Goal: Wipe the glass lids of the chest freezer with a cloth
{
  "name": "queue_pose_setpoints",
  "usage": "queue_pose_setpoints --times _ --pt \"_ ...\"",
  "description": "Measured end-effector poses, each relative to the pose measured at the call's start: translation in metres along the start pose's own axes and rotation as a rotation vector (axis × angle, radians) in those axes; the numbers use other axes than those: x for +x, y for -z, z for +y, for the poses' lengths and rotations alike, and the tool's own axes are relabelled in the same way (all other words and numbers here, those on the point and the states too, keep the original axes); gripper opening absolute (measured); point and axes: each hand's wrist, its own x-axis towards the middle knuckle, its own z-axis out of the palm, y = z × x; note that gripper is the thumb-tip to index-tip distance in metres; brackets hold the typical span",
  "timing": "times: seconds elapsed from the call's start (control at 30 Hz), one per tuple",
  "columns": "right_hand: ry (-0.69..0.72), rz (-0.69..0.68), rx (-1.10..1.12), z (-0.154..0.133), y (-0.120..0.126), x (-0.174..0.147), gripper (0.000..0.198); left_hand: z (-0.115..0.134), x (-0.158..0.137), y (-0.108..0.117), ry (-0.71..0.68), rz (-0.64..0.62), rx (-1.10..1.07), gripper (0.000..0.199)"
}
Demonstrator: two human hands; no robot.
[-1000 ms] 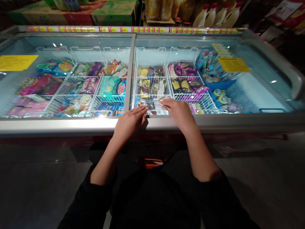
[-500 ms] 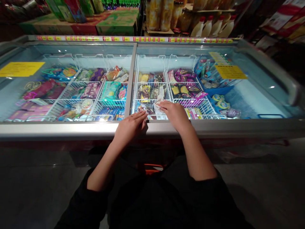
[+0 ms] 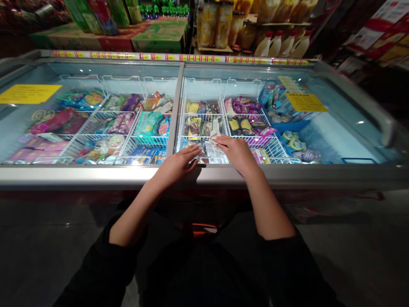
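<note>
My right hand (image 3: 237,154) lies over the sliding glass lid (image 3: 271,143) of a chest freezer, fingers pressed together on a crumpled whitish cloth (image 3: 215,135). Only a small part of the cloth shows at the fingertips; the palm covers whatever is beneath. My left hand (image 3: 179,165) rests by the freezer's silver front rim (image 3: 96,175), near the middle lid frame. Its fingers stretch out flat, the thumb stands apart, and nothing shows in it. Under the glass, white packets (image 3: 214,150) lie between the hands.
Wire baskets (image 3: 126,143) inside the freezer hold colourful frozen packets. Yellow signs (image 3: 28,94) are on the glass at both sides. Behind stand cartons (image 3: 159,36), jars (image 3: 223,25) and white jugs (image 3: 276,44). A price strip (image 3: 204,57) runs along the back edge.
My right hand has moved slightly away from the front rim with the cloth, baring more of the packets below. My left hand's thumb has spread from its fingers. The view has shifted slightly.
</note>
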Motion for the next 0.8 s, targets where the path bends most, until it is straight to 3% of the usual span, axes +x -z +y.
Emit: queue_pose_setpoints --times 0.13,0.27,0.4,0.57,0.67,0.8 --pt "0.062 -0.072 0.055 -0.008 -0.006 0.002 0.038 -0.002 0.017 -0.002 -0.034 0.004 0.117 0.05" --pt "0.089 -0.142 0.1 0.004 0.011 -0.018 0.035 -0.009 0.029 0.003 -0.061 -0.013 0.226 0.051" --pt "-0.004 -0.041 0.043 0.016 0.019 -0.013 0.036 -0.024 0.047 0.013 -0.08 -0.015 0.258 0.051" --pt "-0.021 -0.01 -0.064 0.004 0.0 0.017 0.037 -0.044 0.071 0.014 -0.113 0.021 0.26 0.05" --pt "0.017 -0.065 -0.045 0.0 -0.001 0.012 0.042 -0.049 0.074 0.008 -0.106 0.027 0.284 0.051" --pt "0.069 -0.131 0.048 0.017 0.015 -0.009 0.038 -0.048 0.068 0.002 -0.1 0.009 0.327 0.053"
